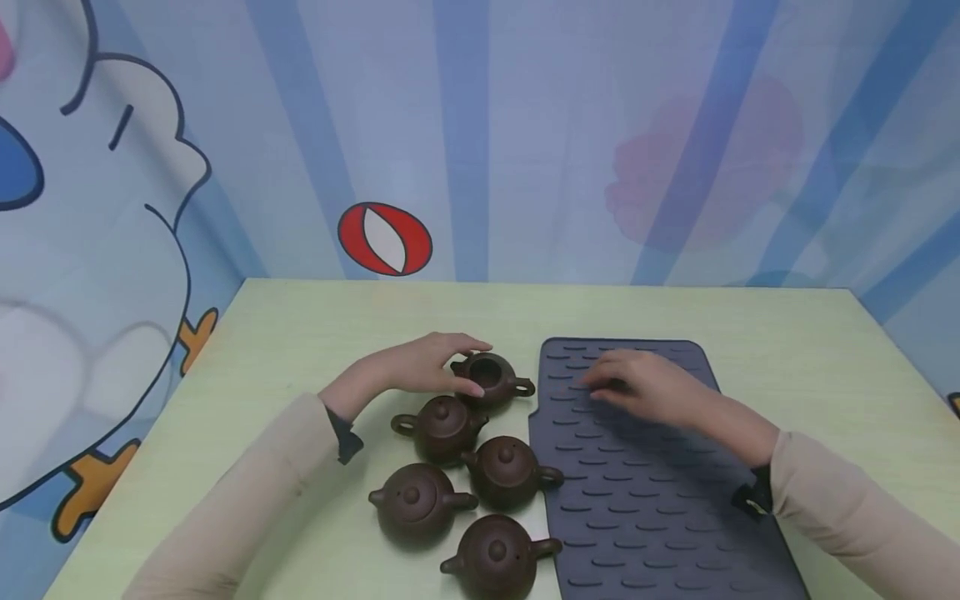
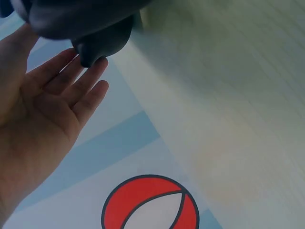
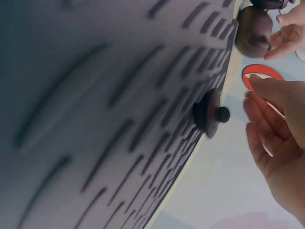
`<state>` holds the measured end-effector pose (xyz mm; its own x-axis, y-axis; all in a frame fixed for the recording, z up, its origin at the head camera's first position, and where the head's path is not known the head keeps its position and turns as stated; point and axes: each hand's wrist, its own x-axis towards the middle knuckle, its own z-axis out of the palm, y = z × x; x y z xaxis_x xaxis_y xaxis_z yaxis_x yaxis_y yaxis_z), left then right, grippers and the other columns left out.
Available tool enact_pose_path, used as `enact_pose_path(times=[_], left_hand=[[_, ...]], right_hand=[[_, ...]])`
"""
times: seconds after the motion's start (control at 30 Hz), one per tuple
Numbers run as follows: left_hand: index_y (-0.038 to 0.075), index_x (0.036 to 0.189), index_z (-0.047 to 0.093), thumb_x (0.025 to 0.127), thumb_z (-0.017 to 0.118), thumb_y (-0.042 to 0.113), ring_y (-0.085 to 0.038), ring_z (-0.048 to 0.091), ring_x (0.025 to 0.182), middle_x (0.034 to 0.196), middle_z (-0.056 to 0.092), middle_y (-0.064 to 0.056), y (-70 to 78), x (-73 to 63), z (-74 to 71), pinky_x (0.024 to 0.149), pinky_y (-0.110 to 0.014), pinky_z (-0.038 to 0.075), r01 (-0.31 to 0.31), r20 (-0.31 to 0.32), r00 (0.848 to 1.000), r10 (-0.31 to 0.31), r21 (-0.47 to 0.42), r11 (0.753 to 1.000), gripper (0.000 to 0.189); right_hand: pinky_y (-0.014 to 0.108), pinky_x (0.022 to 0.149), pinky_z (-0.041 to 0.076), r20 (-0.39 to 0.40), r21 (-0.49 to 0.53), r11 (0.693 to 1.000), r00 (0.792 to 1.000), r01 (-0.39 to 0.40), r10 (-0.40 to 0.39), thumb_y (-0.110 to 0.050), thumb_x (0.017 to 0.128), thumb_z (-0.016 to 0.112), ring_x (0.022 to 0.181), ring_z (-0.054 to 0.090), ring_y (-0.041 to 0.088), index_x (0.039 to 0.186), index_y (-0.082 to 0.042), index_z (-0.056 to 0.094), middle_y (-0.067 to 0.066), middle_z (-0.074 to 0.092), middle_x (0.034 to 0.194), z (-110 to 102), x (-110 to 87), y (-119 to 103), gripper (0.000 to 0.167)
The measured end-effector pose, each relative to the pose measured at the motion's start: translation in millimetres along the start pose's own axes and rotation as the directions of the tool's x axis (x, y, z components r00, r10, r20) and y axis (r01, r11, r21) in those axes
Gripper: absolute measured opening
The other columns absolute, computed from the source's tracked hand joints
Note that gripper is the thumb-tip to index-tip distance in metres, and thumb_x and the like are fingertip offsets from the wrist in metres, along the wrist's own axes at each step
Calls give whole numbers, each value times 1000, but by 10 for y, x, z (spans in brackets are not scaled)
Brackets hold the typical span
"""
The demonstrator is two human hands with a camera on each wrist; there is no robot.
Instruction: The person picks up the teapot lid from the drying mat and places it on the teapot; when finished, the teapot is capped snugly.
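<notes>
A lidless brown teapot [image 1: 504, 390] stands at the back of the teapots, its round opening facing up. My left hand [image 1: 423, 362] holds it at the spout side, thumb near the rim and fingers along the far side. In the left wrist view, fingertips [image 2: 102, 61] reach the spout. Its lid [image 3: 208, 114] sits knob up on the dark ribbed mat [image 1: 637, 517]. Close above that lid, my right hand [image 1: 652, 385] hovers with relaxed fingers and nothing in its grasp; in the right wrist view a gap shows between the fingers and the knob.
Several lidded brown teapots [image 1: 444, 429] stand close together on the pale table [image 1: 337, 308], left of the mat. Two handles overlap the mat's left edge in the head view. Behind the table hangs a printed blue cloth [image 1: 525, 125].
</notes>
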<state>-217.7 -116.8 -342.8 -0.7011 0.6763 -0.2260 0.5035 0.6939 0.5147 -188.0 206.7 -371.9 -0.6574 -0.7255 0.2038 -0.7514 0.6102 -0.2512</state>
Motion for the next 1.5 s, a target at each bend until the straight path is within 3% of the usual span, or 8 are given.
enact_pose_path(times=[0.37,0.6,0.93,1.5], left_hand=[[9,137,45,83,71,35,-22,44,126,136,49,-7,-27,56,44,103,-40,39,-30,-22,999,30,2,1000,66],[10,137,46,81,73,34,-23,46,125,135,50,-7,-9,50,30,102,-40,40,-4,-24,1000,4,-3,1000,66],[9,135,50,79,75,34,-21,47,124,134,52,-6,-38,99,33,101,-38,42,-23,-63,998,22,-11,1000,66],[11,136,49,79,74,38,-22,47,125,134,51,-5,-57,98,44,101,-38,41,-13,-64,998,13,-4,1000,68]], right_hand=[[30,68,53,-31,-34,999,999,-27,26,-8,79,74,84,62,14,103,-9,71,2,64,97,10,-48,232,25],[30,70,54,-10,-43,999,1000,-16,15,-4,78,73,86,63,18,99,-6,72,5,63,98,41,-23,265,21],[29,69,53,-9,-51,999,1000,-2,1,-7,79,72,83,63,16,96,-8,71,3,63,94,-11,47,284,17],[29,67,51,-73,56,994,994,89,-85,-14,83,70,80,60,11,99,-11,70,0,62,95,-111,570,-61,16]])
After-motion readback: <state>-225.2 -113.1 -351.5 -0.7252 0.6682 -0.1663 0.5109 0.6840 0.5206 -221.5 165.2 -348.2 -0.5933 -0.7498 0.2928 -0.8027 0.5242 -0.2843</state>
